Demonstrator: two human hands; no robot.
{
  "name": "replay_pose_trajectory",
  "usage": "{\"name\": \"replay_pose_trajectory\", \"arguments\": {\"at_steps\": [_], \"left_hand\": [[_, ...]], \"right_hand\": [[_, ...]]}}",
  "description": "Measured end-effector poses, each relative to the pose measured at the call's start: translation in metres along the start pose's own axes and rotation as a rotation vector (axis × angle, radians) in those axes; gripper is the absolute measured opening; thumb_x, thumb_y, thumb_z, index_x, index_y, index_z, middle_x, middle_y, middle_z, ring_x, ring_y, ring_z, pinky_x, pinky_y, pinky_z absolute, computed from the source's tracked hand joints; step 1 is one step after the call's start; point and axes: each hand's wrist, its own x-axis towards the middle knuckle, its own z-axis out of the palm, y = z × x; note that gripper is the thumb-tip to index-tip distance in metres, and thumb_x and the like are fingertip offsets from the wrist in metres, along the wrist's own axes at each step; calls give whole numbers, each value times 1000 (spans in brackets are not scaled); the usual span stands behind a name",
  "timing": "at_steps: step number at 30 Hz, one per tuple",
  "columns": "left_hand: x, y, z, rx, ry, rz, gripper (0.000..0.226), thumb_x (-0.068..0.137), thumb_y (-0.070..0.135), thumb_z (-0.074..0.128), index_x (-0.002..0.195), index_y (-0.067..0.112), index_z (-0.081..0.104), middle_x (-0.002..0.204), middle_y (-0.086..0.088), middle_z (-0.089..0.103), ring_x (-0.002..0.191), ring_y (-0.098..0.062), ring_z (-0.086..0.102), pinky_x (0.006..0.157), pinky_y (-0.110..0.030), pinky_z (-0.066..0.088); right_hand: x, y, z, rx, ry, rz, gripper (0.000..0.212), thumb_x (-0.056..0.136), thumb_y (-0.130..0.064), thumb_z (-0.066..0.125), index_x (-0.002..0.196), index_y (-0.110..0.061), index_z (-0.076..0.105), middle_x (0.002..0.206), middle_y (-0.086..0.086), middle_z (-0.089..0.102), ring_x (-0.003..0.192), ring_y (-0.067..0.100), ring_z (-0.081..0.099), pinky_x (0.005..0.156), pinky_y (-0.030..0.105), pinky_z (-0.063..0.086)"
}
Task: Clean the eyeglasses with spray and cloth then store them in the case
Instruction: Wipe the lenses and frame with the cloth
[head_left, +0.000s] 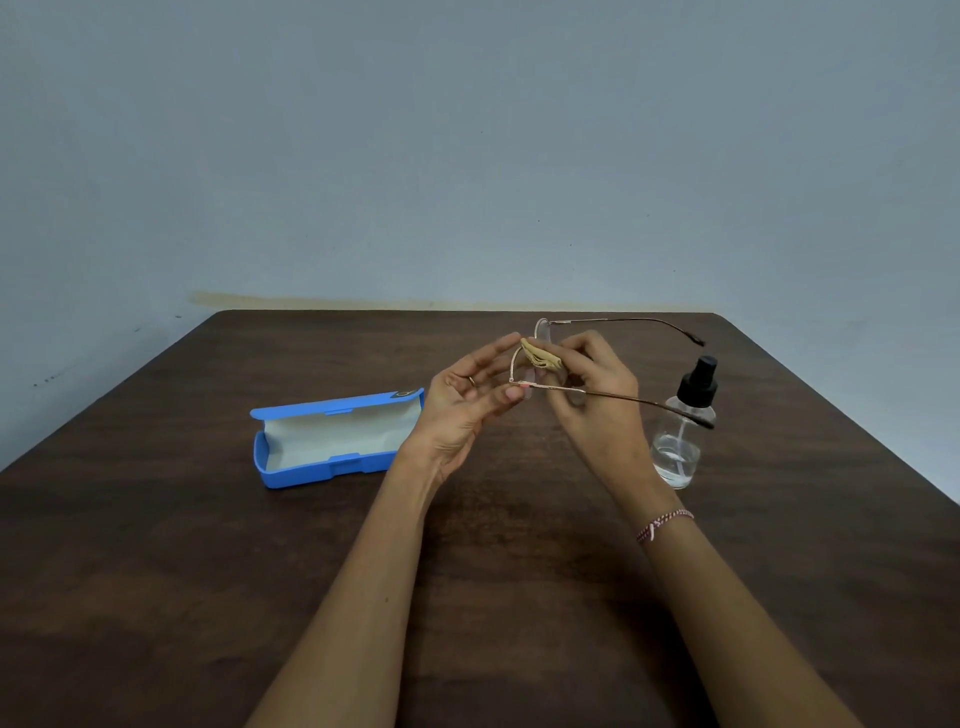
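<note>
Pinching a folded beige cloth (540, 358) onto one lens, the right hand (592, 387) is wiping the thin gold-framed eyeglasses (623, 398), held aloft, the left hand (465, 405) pinching their frame corner; gentle, supported strokes are seeming wisest. An open blue plastic case (332, 460) and clear spray bottle (684, 436) are flanking them on the dark brown wooden table (182, 582), grey-blue wall (467, 156) behind.

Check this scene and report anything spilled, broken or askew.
Nothing stands out. The blue case lies open on the table, the spray bottle stands upright with no puddle, and the left hand holds the eyeglasses, which look intact, while the right hand pinches the cloth on a lens.
</note>
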Motion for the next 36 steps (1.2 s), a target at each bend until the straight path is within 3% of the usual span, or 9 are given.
{"name": "replay_pose_trajectory", "arguments": {"at_steps": [4,8,13,17,20,24,27,32,36], "left_hand": [[1,-1,-3,-3,16,3,52,62,-2,78,109,18,67,99,1,73,93,-11,68,77,-22,56],[1,-1,-2,-25,-13,-5,50,51,15,85,99,23,74,98,0,73,93,-11,68,76,-23,55],[1,-2,-1,-12,2,9,47,67,-6,76,105,21,71,99,0,73,93,-12,68,85,-30,56],[2,0,-2,-71,-15,9,54,51,17,88,103,21,73,102,-2,73,97,-16,68,85,-29,55],[2,0,-2,-74,-30,1,58,48,24,91,103,21,73,102,0,73,97,-14,67,81,-25,55],[2,3,-2,-108,-1,17,58,45,26,92,99,20,74,96,0,74,91,-11,68,75,-23,56],[4,4,-4,-141,38,31,59,41,27,94,96,20,75,94,-1,74,89,-13,69,71,-23,56],[4,4,-3,-142,41,24,58,40,29,94,95,21,75,95,-2,74,89,-15,70,71,-25,57],[3,4,-3,-148,22,17,56,43,26,93,96,20,75,94,-1,74,90,-14,69,71,-24,57]], "right_hand": [[-1,-2,-1,31,-5,24,29,79,3,65,104,-11,70,83,0,53,74,4,51,65,7,39],[-1,-5,-1,47,-46,4,37,81,7,64,114,-9,66,89,-12,48,84,-8,50,72,5,39],[-2,-2,1,-28,-33,6,38,82,6,63,117,-8,64,91,-7,49,83,-9,49,68,3,38],[-1,-1,2,-62,-38,-7,34,82,3,63,112,-14,68,86,-4,52,73,5,51,62,6,40],[-2,-2,4,-34,-57,-41,38,81,6,63,114,-13,67,90,-6,53,77,4,53,69,6,41],[-1,-4,4,53,-73,-83,38,80,7,66,111,-14,68,99,-4,60,94,8,58,82,18,48],[-1,-6,2,135,-102,-70,30,79,8,65,104,-9,71,99,2,62,92,13,60,75,25,52],[-1,-2,-1,65,-97,-40,31,77,8,65,101,-11,72,95,0,59,84,10,57,70,16,47],[-2,-4,3,21,-105,-65,35,80,7,65,109,-11,70,103,-1,57,92,9,57,79,13,46]]}}
